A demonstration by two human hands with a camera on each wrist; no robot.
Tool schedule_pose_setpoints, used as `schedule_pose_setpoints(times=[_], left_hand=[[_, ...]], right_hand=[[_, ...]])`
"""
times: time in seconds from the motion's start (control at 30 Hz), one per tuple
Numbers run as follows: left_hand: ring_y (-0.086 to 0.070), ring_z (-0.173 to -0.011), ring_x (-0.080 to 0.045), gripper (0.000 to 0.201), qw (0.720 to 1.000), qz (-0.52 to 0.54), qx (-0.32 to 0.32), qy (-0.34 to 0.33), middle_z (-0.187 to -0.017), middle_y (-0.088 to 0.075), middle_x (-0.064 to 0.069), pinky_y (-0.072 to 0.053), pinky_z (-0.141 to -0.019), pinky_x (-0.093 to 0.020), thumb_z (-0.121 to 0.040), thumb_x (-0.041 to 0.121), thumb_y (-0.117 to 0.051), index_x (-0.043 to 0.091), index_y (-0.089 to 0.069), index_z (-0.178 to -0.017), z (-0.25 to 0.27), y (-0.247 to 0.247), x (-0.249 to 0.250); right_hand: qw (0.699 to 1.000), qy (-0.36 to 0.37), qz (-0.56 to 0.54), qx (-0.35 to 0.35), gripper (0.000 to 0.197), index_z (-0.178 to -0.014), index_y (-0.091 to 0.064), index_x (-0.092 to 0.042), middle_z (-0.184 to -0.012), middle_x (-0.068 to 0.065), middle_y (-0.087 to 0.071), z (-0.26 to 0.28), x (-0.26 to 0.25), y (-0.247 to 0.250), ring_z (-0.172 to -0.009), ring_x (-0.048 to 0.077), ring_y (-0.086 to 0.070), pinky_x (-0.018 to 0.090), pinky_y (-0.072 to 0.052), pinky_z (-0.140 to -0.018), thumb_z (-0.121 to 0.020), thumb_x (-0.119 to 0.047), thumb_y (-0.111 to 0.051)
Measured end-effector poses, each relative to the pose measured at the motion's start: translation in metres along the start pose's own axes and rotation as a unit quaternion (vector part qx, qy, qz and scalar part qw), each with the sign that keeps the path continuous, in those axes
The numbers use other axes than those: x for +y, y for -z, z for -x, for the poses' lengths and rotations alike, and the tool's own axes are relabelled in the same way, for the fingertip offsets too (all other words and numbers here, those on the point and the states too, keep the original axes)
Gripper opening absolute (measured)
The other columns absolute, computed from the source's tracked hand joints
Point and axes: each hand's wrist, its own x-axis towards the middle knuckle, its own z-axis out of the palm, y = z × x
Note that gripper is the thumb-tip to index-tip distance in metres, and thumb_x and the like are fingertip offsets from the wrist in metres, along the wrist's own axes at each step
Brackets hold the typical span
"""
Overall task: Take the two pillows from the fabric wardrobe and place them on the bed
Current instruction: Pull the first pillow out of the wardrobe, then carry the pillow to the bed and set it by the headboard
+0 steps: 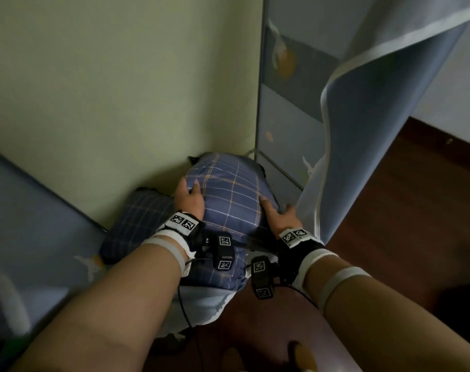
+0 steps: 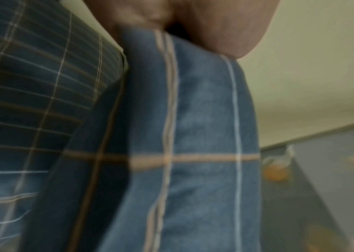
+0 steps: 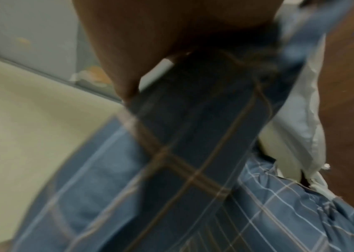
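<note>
A blue plaid pillow (image 1: 228,200) is held between both hands, close to the pale green wall corner. My left hand (image 1: 188,197) grips its left side, thumb on top. On the right side, my right hand (image 1: 278,214) grips it next to the wardrobe flap. A second, darker plaid pillow (image 1: 137,224) lies on the bed (image 1: 27,210) just left of the first and touches it. The left wrist view shows my left hand (image 2: 182,22) pressed onto the held pillow (image 2: 193,136), with the darker pillow (image 2: 31,85) beside it. My right hand (image 3: 150,42) pinches the pillow (image 3: 193,153), blurred.
The fabric wardrobe (image 1: 290,103) stands right of the corner, its blue flap (image 1: 376,103) hanging open against my right hand. Dark wooden floor (image 1: 403,210) lies to the right. A brown wooden surface (image 1: 268,331) sits below my wrists. White inner filling (image 3: 296,127) shows at the pillowcase's open end.
</note>
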Motion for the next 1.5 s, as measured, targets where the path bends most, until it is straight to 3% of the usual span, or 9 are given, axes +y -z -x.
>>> schedule_pose_setpoints(times=[0.3,0.53,0.67,0.8,0.93,1.03,1.17,1.27,1.5], left_hand=[[-0.052,-0.128,-0.033,0.037,0.987,0.059,0.148,-0.03,-0.139,-0.055,-0.018,-0.037,-0.101,-0.029,-0.103,0.016,-0.041,0.003,-0.049,-0.136,0.058,0.014,0.044],[-0.05,-0.13,-0.033,0.039,0.967,0.061,0.245,-0.037,-0.142,-0.052,-0.018,-0.036,-0.103,-0.03,-0.102,0.017,-0.04,0.001,-0.047,-0.137,0.139,-0.024,0.072],[-0.048,-0.13,-0.033,0.042,0.955,0.031,0.295,-0.018,-0.141,-0.051,-0.017,-0.034,-0.105,-0.034,-0.103,0.019,-0.041,0.002,-0.043,-0.14,0.199,-0.035,0.072],[-0.054,-0.094,-0.024,0.022,0.937,0.026,0.347,-0.036,-0.1,-0.055,-0.013,-0.042,-0.086,-0.036,-0.096,0.002,-0.047,0.001,-0.046,-0.118,0.257,-0.031,0.061],[-0.058,-0.113,-0.034,0.056,0.947,0.031,0.319,-0.032,-0.124,-0.06,-0.019,-0.047,-0.103,-0.049,-0.087,-0.006,-0.05,0.017,-0.039,-0.138,0.298,-0.021,0.058],[-0.056,-0.11,-0.03,0.069,0.948,0.043,0.315,0.028,-0.128,-0.055,-0.012,-0.048,-0.098,-0.04,-0.087,0.006,-0.058,0.019,-0.029,-0.149,0.325,-0.015,0.067],[-0.064,-0.087,-0.025,0.045,0.923,0.19,0.33,0.058,-0.106,-0.069,-0.012,-0.052,-0.077,-0.032,-0.091,0.042,-0.056,0.011,-0.058,-0.122,0.349,-0.015,0.082],[-0.07,-0.098,-0.019,0.077,0.95,0.131,0.276,0.067,-0.11,-0.074,-0.004,-0.053,-0.097,-0.035,-0.07,0.072,-0.066,0.019,-0.064,-0.124,0.373,-0.02,0.079],[-0.064,-0.108,-0.021,0.049,0.946,-0.027,0.322,0.005,-0.116,-0.067,-0.004,-0.047,-0.098,-0.032,-0.081,-0.002,-0.069,0.011,-0.056,-0.126,0.439,-0.061,0.058]], right_hand=[[0.992,0.073,0.007,-0.105,0.116,-0.147,-0.037,-0.009,-0.151,0.017,-0.044,0.014,-0.029,0.047,-0.133,0.037,-0.048,0.04,-0.034,-0.111,-0.063,-0.086,-0.053],[0.977,0.021,-0.001,-0.214,0.158,-0.148,-0.038,-0.016,-0.15,0.012,-0.047,-0.019,-0.008,0.1,-0.13,0.036,-0.051,0.048,-0.034,-0.115,-0.015,-0.099,-0.059],[0.961,0.13,-0.012,-0.244,0.123,-0.14,-0.051,-0.011,-0.139,0.01,-0.059,-0.002,0.004,0.134,-0.121,0.033,-0.06,0.041,-0.041,-0.11,-0.041,-0.08,-0.074],[0.928,0.223,-0.029,-0.297,0.071,-0.131,-0.057,-0.01,-0.123,0.01,-0.067,0.023,0.015,0.153,-0.108,0.031,-0.065,0.039,-0.049,-0.099,-0.072,-0.046,-0.077],[0.896,0.25,-0.082,-0.358,0.051,-0.116,-0.064,-0.018,-0.105,0.006,-0.075,0.035,0.026,0.154,-0.091,0.029,-0.072,0.049,-0.057,-0.089,-0.07,-0.034,-0.078],[0.872,0.267,-0.105,-0.398,0.031,-0.114,-0.064,-0.018,-0.101,0.007,-0.074,0.047,0.034,0.164,-0.087,0.026,-0.072,0.04,-0.057,-0.079,-0.084,-0.012,-0.07],[0.85,0.283,-0.093,-0.435,0.036,-0.118,-0.068,-0.016,-0.108,0.012,-0.075,0.05,0.038,0.171,-0.095,0.033,-0.071,0.047,-0.056,-0.087,-0.083,-0.009,-0.07],[0.838,0.313,-0.063,-0.443,0.035,-0.117,-0.069,-0.015,-0.104,0.011,-0.075,0.05,0.043,0.177,-0.095,0.032,-0.071,0.04,-0.054,-0.081,-0.083,-0.011,-0.071],[0.799,0.272,0.043,-0.535,0.084,-0.138,-0.043,-0.021,-0.128,0.001,-0.055,0.032,0.084,0.187,-0.107,0.028,-0.06,0.045,-0.053,-0.087,-0.068,-0.038,-0.086]])
